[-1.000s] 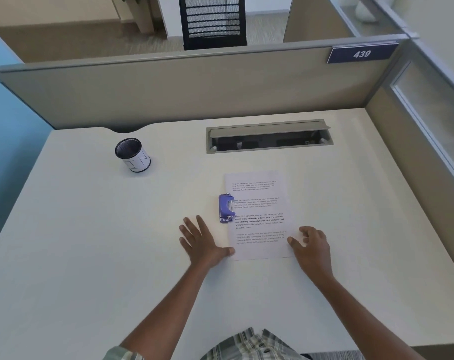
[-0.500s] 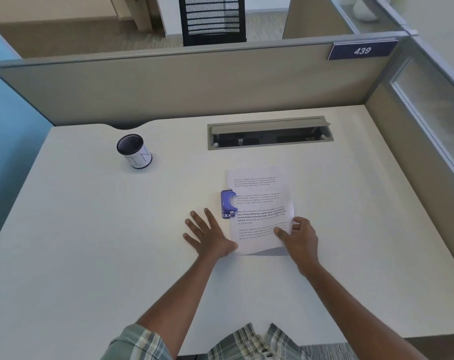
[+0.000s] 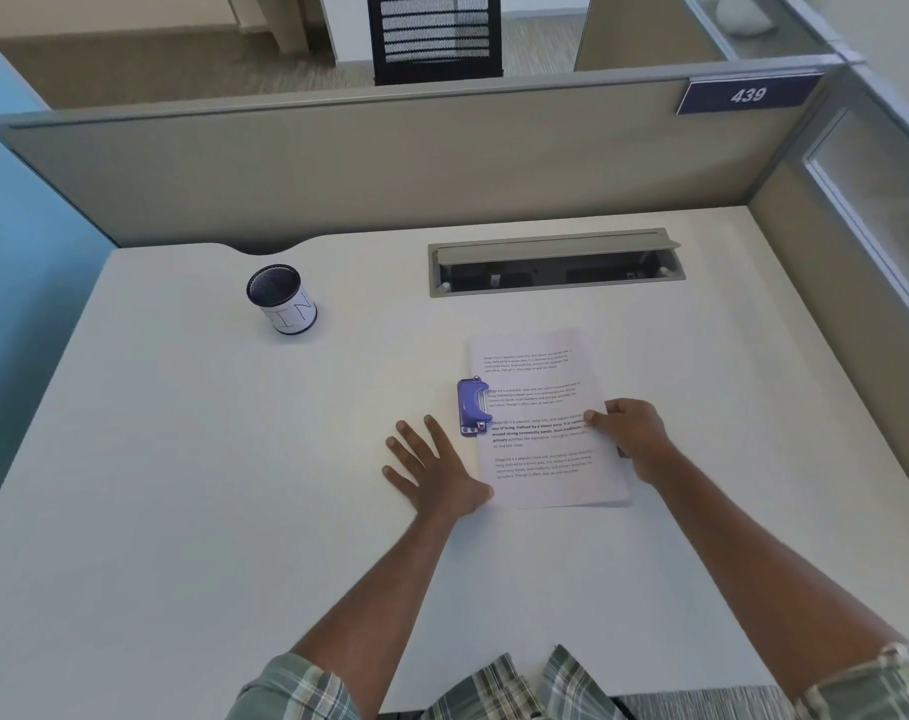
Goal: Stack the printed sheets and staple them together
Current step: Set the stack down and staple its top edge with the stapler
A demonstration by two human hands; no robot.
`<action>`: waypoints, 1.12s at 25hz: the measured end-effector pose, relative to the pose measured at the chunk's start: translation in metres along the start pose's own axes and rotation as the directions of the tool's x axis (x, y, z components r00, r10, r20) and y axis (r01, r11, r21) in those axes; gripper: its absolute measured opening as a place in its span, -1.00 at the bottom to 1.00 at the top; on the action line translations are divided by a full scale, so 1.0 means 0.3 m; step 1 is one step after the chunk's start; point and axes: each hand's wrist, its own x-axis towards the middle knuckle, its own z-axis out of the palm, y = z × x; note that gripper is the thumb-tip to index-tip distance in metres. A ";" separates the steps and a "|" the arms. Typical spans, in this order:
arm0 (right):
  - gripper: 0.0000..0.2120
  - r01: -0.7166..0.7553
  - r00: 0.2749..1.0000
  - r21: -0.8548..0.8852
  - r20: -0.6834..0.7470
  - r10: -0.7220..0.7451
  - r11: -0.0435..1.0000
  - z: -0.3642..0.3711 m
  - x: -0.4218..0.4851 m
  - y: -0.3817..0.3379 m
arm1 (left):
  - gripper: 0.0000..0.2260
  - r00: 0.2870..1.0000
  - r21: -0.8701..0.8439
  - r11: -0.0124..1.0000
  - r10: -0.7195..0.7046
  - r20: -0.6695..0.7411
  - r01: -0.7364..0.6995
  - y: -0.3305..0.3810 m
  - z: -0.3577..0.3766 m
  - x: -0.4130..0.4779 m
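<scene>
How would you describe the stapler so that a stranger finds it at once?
On the white desk, find the printed sheets below the cable slot. The stapler lies on their left edge, beyond the left hand. It is small and the only purple thing.

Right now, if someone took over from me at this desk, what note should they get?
Left hand: flat and open on the desk, just left of the printed sheets.
Right hand: gripping the sheets' right edge.
Stapler: purple, lying at the sheets' left edge, untouched.
Done: sheets look stacked in one pile.
Left: square the edges if needed, pick up the stapler, staple the pile.
</scene>
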 end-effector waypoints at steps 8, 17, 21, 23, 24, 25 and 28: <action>-0.85 0.017 1.000 -0.021 0.016 -0.016 1.000 -0.027 0.047 -0.009 | 0.27 0.998 0.019 0.998 0.065 -0.021 -0.064 -0.018 -0.006 -0.013; -0.89 0.042 0.999 0.050 0.002 -0.042 0.998 -0.125 0.025 0.004 | -0.59 0.966 -0.373 0.918 0.039 -0.256 -0.136 -0.112 -0.071 -0.032; -0.88 0.079 0.995 0.099 0.055 -0.085 0.992 -0.209 0.016 -0.003 | -0.80 0.953 -0.643 0.748 -0.047 -0.298 -0.165 -0.046 -0.138 -0.079; -0.85 0.085 0.992 0.152 0.077 -0.097 0.985 -0.256 0.005 -0.009 | -0.84 0.966 -0.724 0.661 0.005 -0.260 -0.198 0.025 -0.156 -0.098; -0.84 0.087 0.991 0.179 0.086 -0.104 0.980 -0.278 -0.002 -0.011 | -0.85 0.970 -0.737 0.642 0.043 -0.241 -0.211 0.067 -0.161 -0.102; -0.83 0.089 0.989 0.207 0.096 -0.111 0.974 -0.304 -0.008 -0.015 | -0.86 0.973 -0.746 0.630 0.078 -0.216 -0.216 0.116 -0.164 -0.099; -0.83 0.101 0.986 0.253 0.105 -0.132 0.962 -0.377 -0.014 -0.030 | -0.90 0.977 -0.775 0.595 0.147 -0.158 -0.214 0.255 -0.169 -0.063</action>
